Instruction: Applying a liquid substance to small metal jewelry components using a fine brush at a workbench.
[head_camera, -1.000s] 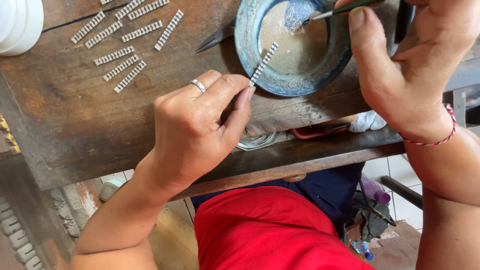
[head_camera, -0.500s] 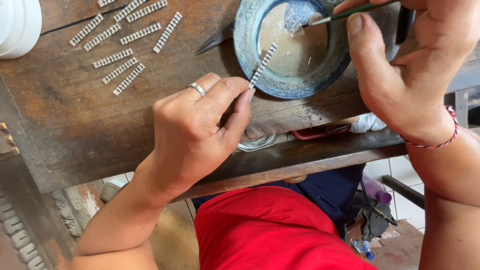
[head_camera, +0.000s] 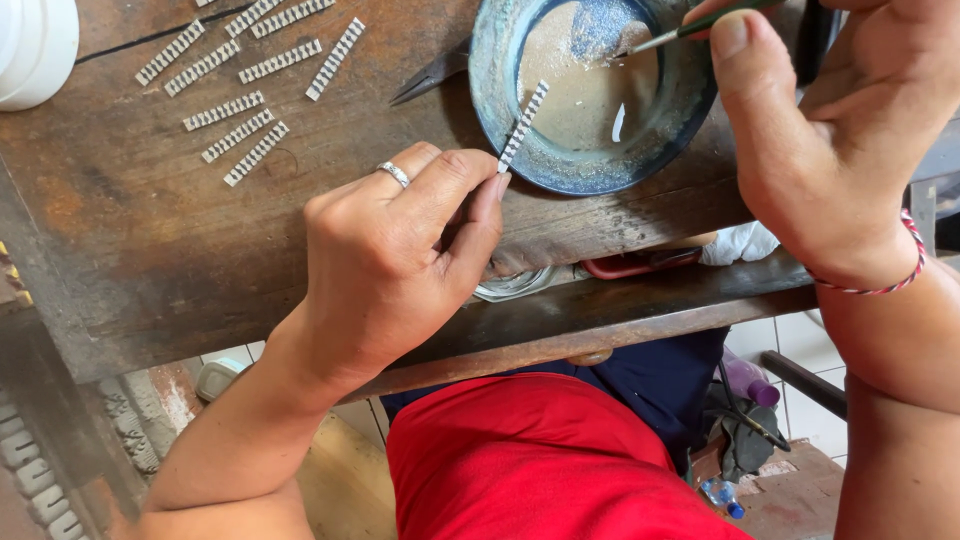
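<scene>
My left hand pinches ridged metal strip over blue bowl. My right hand grips thin brush, tip in bowl. More strips on wooden bench.

Left hand pinches a toothed metal strip over the blue bowl.

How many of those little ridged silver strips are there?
9 at least: one in the left hand over the bowl, eight strips lying on the bench; the top edge may hide more.
</scene>
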